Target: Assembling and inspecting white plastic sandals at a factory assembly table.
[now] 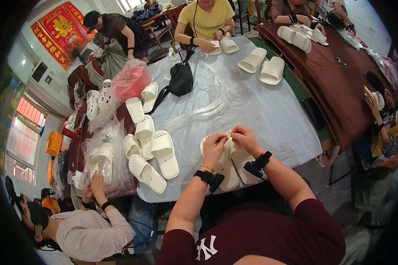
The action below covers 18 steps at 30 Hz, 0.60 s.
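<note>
Here at the table's six o'clock, left hand and right hand are side by side over a pair of white slippers, fingers curled, and whether either pinch has closed on anything, I cannot tell! From the hands, clear strands sprawl at twelve, a black bag sits at eleven, loose slippers crowd nine.

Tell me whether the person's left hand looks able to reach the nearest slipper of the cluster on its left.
Probably yes: only bare table sheet seems to lie between the left hand and that slipper, which nothing covers. The hand looks pinched, though, so it may need to open first.
</note>
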{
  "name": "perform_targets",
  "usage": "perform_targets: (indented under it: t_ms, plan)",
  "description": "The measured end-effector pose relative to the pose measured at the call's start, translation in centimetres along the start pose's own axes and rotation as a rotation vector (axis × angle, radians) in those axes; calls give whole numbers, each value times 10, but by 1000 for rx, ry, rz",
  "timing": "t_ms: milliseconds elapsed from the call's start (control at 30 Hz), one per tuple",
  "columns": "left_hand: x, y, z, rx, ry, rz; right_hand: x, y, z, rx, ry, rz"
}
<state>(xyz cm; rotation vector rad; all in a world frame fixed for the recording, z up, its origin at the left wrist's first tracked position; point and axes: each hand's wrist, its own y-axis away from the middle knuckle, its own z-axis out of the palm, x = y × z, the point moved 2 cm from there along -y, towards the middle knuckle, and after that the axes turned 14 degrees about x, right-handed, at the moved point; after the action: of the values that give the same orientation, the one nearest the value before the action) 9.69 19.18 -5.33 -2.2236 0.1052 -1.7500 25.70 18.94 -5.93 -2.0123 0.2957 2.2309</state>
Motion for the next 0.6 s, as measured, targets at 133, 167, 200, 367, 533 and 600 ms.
perform_targets:
  t_ms: [133, 167, 200, 367, 533, 600]
  plan:
    - [0, 0, 1, -14, 21, -9, 2, -2, -1, -3, 50, -48]
    - [1, 0, 1, -21, 30, -16, 2, -2, -1, -5, 69, -52]
    - [0, 0, 1, -21, 29, -17, 1, -2, -1, -5, 69, -51]
    - [-4, 0, 0, -8, 24, -6, -5, 1, 0, -7, 38, 2]
    - [-4, 0, 0, -14, 37, -15, 0, -1, 0, -18, 6, 14]
    - [-4, 0, 0, -14, 35, -11, 2, -1, 0, -22, -15, 25]
